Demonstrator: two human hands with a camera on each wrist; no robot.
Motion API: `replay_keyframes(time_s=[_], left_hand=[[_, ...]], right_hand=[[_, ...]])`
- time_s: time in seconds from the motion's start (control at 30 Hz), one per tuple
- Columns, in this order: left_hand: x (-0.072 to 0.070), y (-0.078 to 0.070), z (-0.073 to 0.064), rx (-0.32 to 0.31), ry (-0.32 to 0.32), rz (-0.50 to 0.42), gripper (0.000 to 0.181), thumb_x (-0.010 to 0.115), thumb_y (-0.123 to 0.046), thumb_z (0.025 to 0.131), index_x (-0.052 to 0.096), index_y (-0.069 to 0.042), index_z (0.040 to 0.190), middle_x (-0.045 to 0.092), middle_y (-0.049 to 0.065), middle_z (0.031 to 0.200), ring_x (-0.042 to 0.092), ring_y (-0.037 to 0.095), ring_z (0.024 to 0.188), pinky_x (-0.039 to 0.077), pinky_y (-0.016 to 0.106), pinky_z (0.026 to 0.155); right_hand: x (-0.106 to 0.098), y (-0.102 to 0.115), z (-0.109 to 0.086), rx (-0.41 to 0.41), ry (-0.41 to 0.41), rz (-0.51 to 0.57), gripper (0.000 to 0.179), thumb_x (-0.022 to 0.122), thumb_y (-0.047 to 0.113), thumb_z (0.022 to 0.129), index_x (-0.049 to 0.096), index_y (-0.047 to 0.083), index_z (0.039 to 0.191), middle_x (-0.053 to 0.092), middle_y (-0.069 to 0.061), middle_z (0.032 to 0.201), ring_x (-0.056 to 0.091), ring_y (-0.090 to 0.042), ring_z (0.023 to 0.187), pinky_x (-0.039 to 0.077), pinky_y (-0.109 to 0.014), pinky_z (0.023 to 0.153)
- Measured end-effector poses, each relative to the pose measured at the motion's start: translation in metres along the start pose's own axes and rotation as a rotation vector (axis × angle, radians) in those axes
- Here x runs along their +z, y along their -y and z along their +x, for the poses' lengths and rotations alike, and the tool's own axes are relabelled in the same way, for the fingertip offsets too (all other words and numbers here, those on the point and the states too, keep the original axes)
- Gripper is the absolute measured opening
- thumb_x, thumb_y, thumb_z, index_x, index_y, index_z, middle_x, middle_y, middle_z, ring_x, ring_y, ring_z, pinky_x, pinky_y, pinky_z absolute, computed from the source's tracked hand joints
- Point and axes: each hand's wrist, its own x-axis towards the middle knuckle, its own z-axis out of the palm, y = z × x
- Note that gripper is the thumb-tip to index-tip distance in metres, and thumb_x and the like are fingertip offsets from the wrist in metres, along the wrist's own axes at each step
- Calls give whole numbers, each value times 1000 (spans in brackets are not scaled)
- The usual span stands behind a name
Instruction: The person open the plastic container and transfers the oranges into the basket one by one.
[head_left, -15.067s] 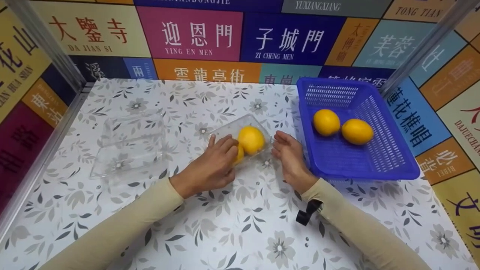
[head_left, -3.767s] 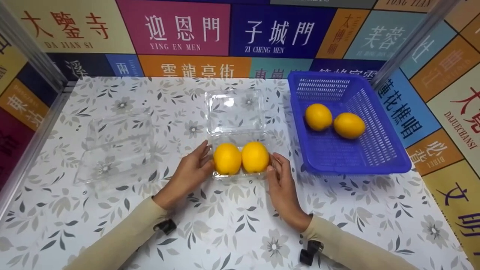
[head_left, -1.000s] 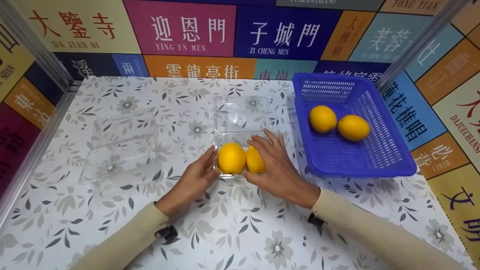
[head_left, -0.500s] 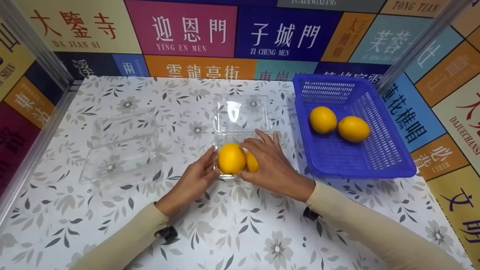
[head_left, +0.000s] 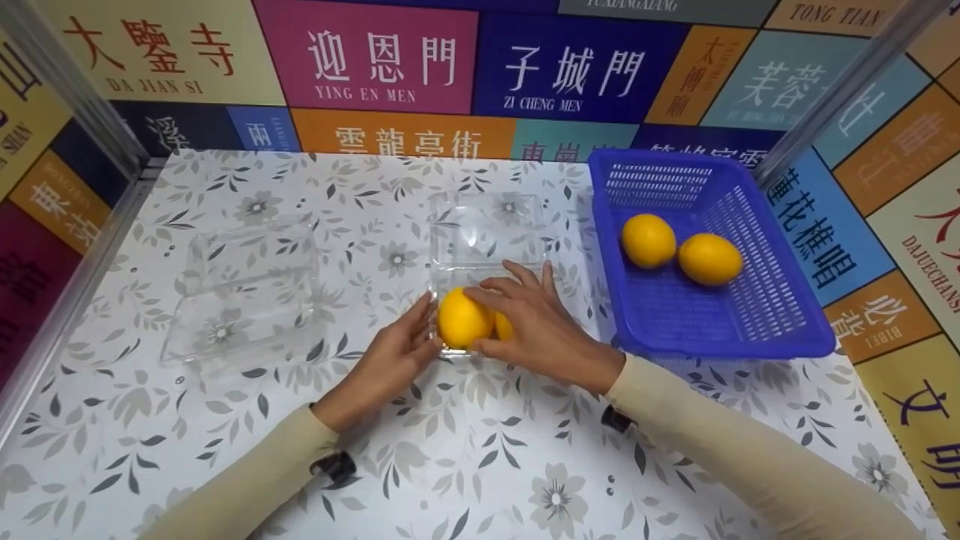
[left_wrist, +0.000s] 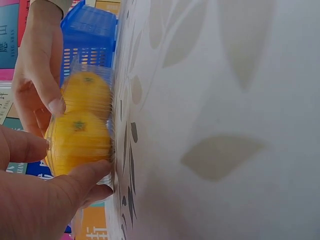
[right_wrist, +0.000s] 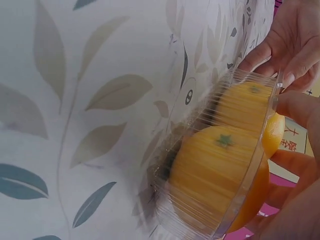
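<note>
Two oranges sit side by side in a clear plastic container [head_left: 487, 259], its lid folded back on the far side. At the container's left end, my left hand [head_left: 382, 367] pinches its wall between thumb and fingers. My right hand [head_left: 547, 326] arches over the right orange [head_left: 504, 328] and partly hides it. Its thumb is at the front and its fingers lie over the top of the left orange [head_left: 459, 319], gripping it. In the right wrist view, both oranges show green stem ends through the ribbed wall of the container [right_wrist: 192, 200].
A blue-purple plastic basket [head_left: 727, 346] stands at the right, with one orange [head_left: 649, 240] and another orange [head_left: 710, 259] inside. At the left lies a second clear container [head_left: 311, 289], lid back. Patterned panels rise behind the flowered table [head_left: 360, 480].
Since 15 seconds ago, the container has been turned square, its two oranges side by side. Over the last second, my right hand slides left across the right orange to the left one; my left hand stays.
</note>
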Motion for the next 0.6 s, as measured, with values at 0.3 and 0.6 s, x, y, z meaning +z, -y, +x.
replay_keyframes(time_s=[0.3,0.6], left_hand=[[0,-2,-1,-16,-3,9,78,59,-3,109,16,1,174,29,19,178,42,30,158,42,33,121],[-1,-2,-2,-23,-19,38,75,57,-5,110,18,2,174,33,20,176,40,29,160,38,38,125]], right_hand=[[2,2,11,26,57,15,71,90,42,94,63,19,155,64,-2,156,26,-40,165,-6,-82,124],[5,5,19,32,61,12,66,92,41,90,60,17,142,67,-5,148,30,-39,164,0,-88,121]])
